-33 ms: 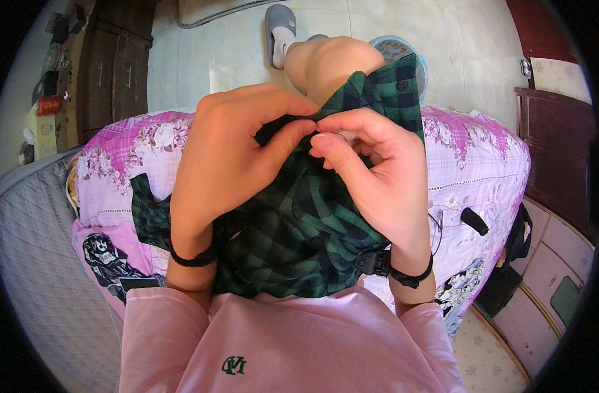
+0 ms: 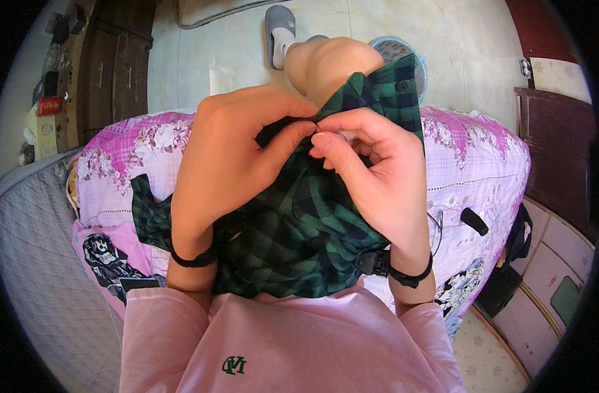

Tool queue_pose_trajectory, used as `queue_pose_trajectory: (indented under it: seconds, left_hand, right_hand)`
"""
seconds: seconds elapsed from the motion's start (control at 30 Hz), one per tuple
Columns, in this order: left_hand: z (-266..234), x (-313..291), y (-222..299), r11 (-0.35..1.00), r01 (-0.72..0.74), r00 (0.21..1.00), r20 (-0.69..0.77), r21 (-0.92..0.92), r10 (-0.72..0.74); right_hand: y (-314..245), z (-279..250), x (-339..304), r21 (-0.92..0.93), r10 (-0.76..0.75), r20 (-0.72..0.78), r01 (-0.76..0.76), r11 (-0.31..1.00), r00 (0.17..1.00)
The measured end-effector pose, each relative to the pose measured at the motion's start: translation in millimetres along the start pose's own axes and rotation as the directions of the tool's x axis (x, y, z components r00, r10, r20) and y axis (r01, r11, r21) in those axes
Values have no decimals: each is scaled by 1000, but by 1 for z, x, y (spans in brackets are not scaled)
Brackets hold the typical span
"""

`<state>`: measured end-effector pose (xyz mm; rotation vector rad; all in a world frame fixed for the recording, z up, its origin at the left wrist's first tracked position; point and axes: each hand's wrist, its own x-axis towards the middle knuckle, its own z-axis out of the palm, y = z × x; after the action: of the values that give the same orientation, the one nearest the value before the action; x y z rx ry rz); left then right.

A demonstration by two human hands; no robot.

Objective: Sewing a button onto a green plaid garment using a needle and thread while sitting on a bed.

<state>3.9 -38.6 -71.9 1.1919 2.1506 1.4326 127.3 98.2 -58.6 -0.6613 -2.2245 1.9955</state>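
Observation:
A green and navy checked shirt [image 2: 293, 229] lies bunched across my lap, with one corner spread over my knee and a dark button [image 2: 400, 86] on it. Over the cloth my left hand [image 2: 240, 150] is closed, thumb and forefinger pinching at the shirt's edge. My right hand [image 2: 378, 164] meets it there, forefinger tip against the left thumb tip and the other fingers curled in. Whatever tiny thing lies between the right fingertips is too small to name. Part of the shirt is hidden beneath both hands.
I sit on a bed with a pink flowered sheet [image 2: 476, 177]. A black object [image 2: 474, 221] lies to the right, and a phone-like dark slab [image 2: 139, 283] to the left. A blue-rimmed basket [image 2: 422, 72] stands on the floor beyond my knee. Dark wooden cabinets [image 2: 113, 72] flank the room.

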Motion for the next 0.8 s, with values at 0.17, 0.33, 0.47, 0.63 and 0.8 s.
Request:
queue_pose_trajectory:
  seconds: [0.17, 0.33, 0.47, 0.63, 0.8]
  left_hand:
    - [2, -4, 3, 994, -45, 999, -26, 103, 48]
    - [5, -8, 7, 992, -97, 993, -60, 83, 102]
    - [10, -13, 6, 989, -130, 987, -90, 75, 137]
    - [11, -13, 5, 990, -129, 980, -142, 56, 136]
    - [13, -12, 4, 996, -82, 989, -121, 30, 85]
  right_hand:
    - [-3, -1, 7, -20, 72, -12, -72, 997, 997]
    - [-20, -37, 15, -379, -433, -204, 337, 862, 878]
    - [-29, -76, 33, -424, -494, -172, 389, 818, 852]
    - [-18, -93, 33, -399, -446, -257, 326, 857, 858]
    - [-18, -35, 6, -459, -396, -25, 341, 820, 918]
